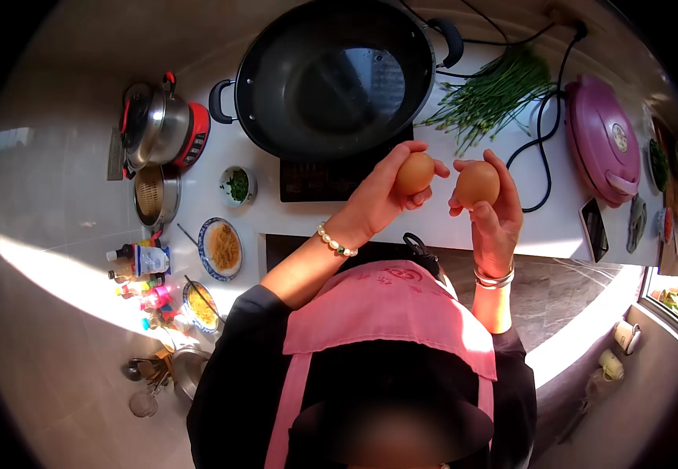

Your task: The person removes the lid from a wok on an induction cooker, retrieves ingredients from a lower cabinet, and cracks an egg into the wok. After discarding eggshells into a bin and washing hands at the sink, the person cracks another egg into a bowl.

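My left hand, with a beaded bracelet at its wrist, is closed around a brown egg. Opposite it, my right hand grips a second brown egg between thumb and fingers. The two eggs are held up close to each other, a small gap apart, and both shells look whole. Just beyond my hands stands a large black wok on a black induction cooker. The wok's inside is dark and shiny with reflections.
Green chives, a purple electric pan, a black cord and a phone lie to the right. Leftward are a steel pot, a bowl of chopped greens, two plates of food, one shredded, and several bottles.
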`<act>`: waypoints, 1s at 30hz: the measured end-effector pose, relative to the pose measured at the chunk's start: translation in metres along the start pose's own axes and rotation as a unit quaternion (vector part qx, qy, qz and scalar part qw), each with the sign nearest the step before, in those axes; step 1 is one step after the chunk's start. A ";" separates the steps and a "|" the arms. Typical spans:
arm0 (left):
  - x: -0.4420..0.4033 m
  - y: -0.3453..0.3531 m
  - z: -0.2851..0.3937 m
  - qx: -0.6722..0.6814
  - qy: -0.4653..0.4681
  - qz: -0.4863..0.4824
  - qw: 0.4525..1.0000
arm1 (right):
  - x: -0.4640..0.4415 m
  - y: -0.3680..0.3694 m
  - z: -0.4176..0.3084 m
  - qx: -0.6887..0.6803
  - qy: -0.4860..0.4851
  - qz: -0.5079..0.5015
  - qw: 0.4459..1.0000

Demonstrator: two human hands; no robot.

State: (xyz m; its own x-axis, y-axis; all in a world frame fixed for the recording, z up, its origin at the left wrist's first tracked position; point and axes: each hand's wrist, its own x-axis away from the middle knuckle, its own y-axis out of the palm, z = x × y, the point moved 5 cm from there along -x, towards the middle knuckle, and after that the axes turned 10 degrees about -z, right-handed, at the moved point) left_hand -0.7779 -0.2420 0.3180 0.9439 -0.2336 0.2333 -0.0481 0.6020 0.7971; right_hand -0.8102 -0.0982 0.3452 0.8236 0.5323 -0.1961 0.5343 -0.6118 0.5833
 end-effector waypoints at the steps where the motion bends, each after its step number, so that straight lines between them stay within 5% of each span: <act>1: -0.001 0.000 0.002 0.002 0.001 0.001 1.000 | 0.000 0.000 0.000 -0.022 0.000 0.003 1.000; 8: -0.004 0.001 0.021 -0.018 0.015 0.060 0.998 | -0.020 0.019 -0.003 0.069 0.026 -0.040 0.996; 12: -0.003 -0.002 0.041 -0.024 0.060 0.063 0.996 | -0.042 0.040 -0.013 0.228 -0.064 -0.051 0.970; 15: -0.001 -0.003 0.062 -0.108 0.125 0.099 0.981 | -0.062 0.064 -0.019 0.382 -0.112 -0.108 0.911; 20: 0.002 -0.018 0.087 -0.037 0.156 0.116 0.980 | -0.084 0.096 -0.022 0.508 -0.187 -0.164 0.825; 24: 0.012 -0.024 0.100 -0.080 0.178 0.120 0.973 | -0.089 0.114 -0.026 0.460 -0.326 -0.125 0.816; 27: 0.012 -0.032 0.104 -0.106 0.214 0.122 0.963 | -0.102 0.122 0.014 0.562 -0.232 -0.239 0.757; 30: 0.020 -0.041 0.109 -0.118 0.185 0.099 0.971 | -0.107 0.127 0.000 0.447 -0.223 -0.188 0.846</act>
State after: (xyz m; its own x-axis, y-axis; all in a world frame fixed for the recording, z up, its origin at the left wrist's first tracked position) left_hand -0.7931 -0.3544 0.3509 0.9786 0.1685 0.1181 -0.2056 0.7752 0.5973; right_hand -0.8311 -0.2326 0.4406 0.4475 0.6359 -0.6288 0.5400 -0.7526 -0.3767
